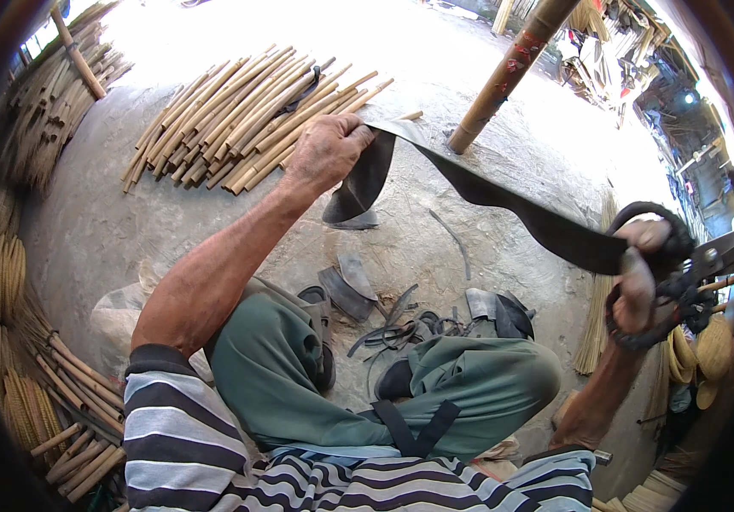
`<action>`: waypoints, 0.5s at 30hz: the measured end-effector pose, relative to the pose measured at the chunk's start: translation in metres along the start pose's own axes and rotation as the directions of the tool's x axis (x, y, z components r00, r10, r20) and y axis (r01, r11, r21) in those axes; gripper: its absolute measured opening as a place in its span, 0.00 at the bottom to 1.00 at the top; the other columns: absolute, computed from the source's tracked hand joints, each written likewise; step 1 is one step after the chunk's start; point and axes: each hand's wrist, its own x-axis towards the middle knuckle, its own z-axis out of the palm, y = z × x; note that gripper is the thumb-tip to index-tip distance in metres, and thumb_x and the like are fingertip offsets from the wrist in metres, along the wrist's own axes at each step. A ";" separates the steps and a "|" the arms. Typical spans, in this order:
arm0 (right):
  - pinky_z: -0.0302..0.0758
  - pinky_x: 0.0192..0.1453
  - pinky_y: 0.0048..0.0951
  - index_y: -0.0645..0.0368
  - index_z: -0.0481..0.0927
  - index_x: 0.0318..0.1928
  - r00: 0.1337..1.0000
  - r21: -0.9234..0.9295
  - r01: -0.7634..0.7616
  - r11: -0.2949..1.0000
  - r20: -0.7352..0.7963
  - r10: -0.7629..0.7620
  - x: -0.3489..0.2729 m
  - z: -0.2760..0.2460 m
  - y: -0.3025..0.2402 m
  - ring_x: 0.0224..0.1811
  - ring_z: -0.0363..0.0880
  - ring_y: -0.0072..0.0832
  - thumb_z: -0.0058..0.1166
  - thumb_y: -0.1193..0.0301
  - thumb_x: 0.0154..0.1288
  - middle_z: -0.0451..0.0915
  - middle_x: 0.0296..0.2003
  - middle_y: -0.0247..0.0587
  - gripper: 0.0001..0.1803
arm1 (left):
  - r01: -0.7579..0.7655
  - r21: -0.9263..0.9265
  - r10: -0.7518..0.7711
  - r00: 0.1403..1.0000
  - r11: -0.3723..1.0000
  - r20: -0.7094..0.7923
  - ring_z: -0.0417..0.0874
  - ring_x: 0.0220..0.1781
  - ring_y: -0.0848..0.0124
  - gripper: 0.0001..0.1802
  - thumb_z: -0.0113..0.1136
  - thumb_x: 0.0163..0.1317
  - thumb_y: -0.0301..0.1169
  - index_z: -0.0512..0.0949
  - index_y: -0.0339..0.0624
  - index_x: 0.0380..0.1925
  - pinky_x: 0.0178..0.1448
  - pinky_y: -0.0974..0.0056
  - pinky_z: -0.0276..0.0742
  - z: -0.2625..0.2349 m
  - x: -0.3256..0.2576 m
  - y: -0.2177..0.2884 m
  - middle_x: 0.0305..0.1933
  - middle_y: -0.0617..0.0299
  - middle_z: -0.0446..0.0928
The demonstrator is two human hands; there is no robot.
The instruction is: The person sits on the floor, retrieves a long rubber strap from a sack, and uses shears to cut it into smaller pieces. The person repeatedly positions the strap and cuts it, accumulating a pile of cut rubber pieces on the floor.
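Observation:
A long black rubber strip (516,205) stretches between my two hands, sagging and twisted. My left hand (329,149) is closed on its upper part, thumb and fingers pinching it, and a loose end folds down below. My right hand (638,277) is closed through the thick black loop handles of large scissors (683,243), whose metal blades point away to the right. The strip's other end reaches that hand; whether its fingers also pinch the strip is hidden. Black rubber scraps (346,294) and thin cut strips (397,320) lie on the ground below, before my crossed legs.
A bundle of bamboo sticks (239,119) lies on the concrete floor (68,230) ahead, left of centre. A bamboo pole (503,81) rises ahead to the right. Coiled cane and sticks (77,384) are piled along my left. Thin sticks (596,299) lie by my right arm.

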 end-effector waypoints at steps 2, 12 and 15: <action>0.75 0.49 0.26 0.61 0.74 0.47 0.970 0.095 -0.242 0.966 0.046 0.238 -0.026 0.013 0.002 0.39 0.77 0.23 0.56 0.80 0.67 0.81 0.39 0.40 0.10 | 0.002 -0.211 -0.013 0.999 0.977 -0.052 0.79 0.28 0.78 0.15 0.58 0.78 0.37 0.86 0.36 0.40 0.34 0.65 0.76 0.001 0.003 0.000 0.26 0.66 0.80; 0.78 0.43 0.26 0.61 0.82 0.45 0.774 -0.073 -0.446 0.892 0.469 0.425 -0.049 0.071 0.004 0.36 0.79 0.19 0.68 0.74 0.62 0.83 0.35 0.36 0.12 | 0.057 -0.714 0.051 0.990 0.698 0.129 0.88 0.40 0.75 0.10 0.64 0.75 0.33 0.82 0.38 0.49 0.50 0.65 0.89 0.010 -0.006 0.025 0.40 0.60 0.86; 0.81 0.46 0.26 0.60 0.78 0.44 0.817 -0.243 -0.289 0.926 0.442 0.370 -0.033 0.068 0.003 0.41 0.84 0.20 0.62 0.78 0.64 0.89 0.45 0.45 0.10 | 0.035 -0.725 0.135 0.975 0.687 0.176 0.87 0.43 0.78 0.10 0.63 0.76 0.35 0.83 0.44 0.50 0.51 0.68 0.87 0.016 -0.013 0.037 0.42 0.65 0.86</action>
